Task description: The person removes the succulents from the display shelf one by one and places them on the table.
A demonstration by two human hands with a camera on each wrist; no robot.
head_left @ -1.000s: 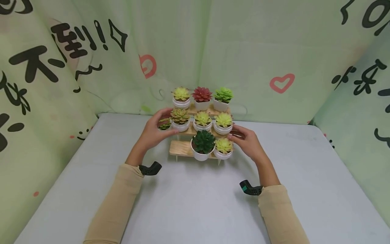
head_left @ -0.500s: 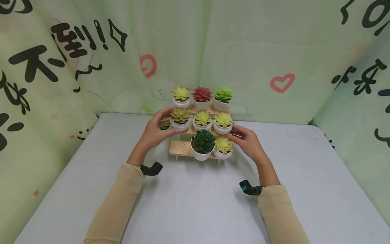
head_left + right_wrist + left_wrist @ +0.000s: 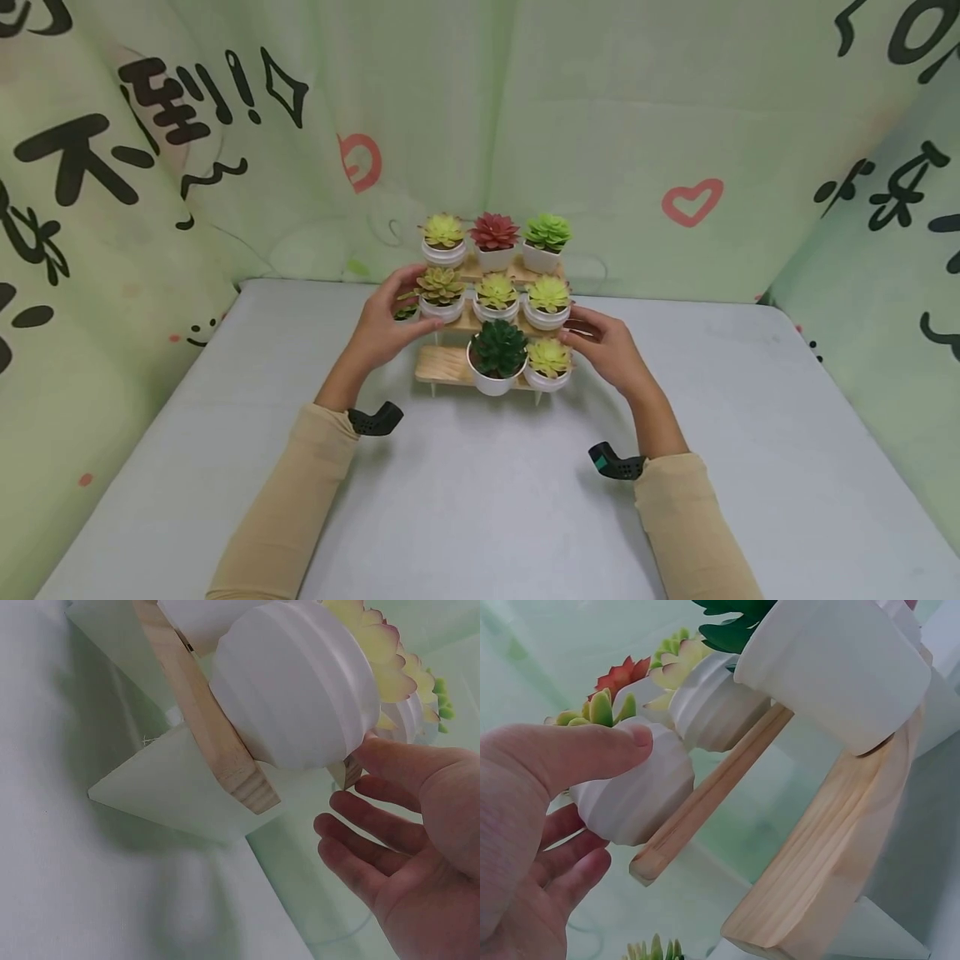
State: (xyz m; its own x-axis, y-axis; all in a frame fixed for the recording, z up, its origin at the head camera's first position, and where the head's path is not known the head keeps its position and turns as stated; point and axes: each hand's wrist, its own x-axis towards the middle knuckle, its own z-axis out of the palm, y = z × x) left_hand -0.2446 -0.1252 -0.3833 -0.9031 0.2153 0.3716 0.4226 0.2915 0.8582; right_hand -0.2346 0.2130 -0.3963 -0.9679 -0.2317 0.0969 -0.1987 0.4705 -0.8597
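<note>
A three-tier wooden stand [image 3: 442, 364] with white potted succulents stands at the back of the table. My left hand [image 3: 382, 321] holds a white pot with a yellow-green succulent [image 3: 440, 287] at the left end of the middle tier; in the left wrist view its thumb lies over the ribbed pot [image 3: 641, 791], fingers behind. My right hand [image 3: 603, 346] is at the stand's right side, its fingers loosely extended. In the right wrist view, its thumb tip is right at a ribbed white pot [image 3: 292, 690] on the bottom tier, and the other fingers hold nothing.
A dark green succulent [image 3: 498, 348] and a yellow one [image 3: 549, 358] sit on the bottom tier, whose left end is bare wood. Three pots line the top tier, a red succulent [image 3: 494, 232] central. Another small succulent [image 3: 406, 313] shows behind my left hand. A printed curtain [image 3: 600, 150] hangs behind.
My left wrist has edged slightly to the right, while its grip at the pot stays. The right hand and the stand hold their places; the head view has shifted a little.
</note>
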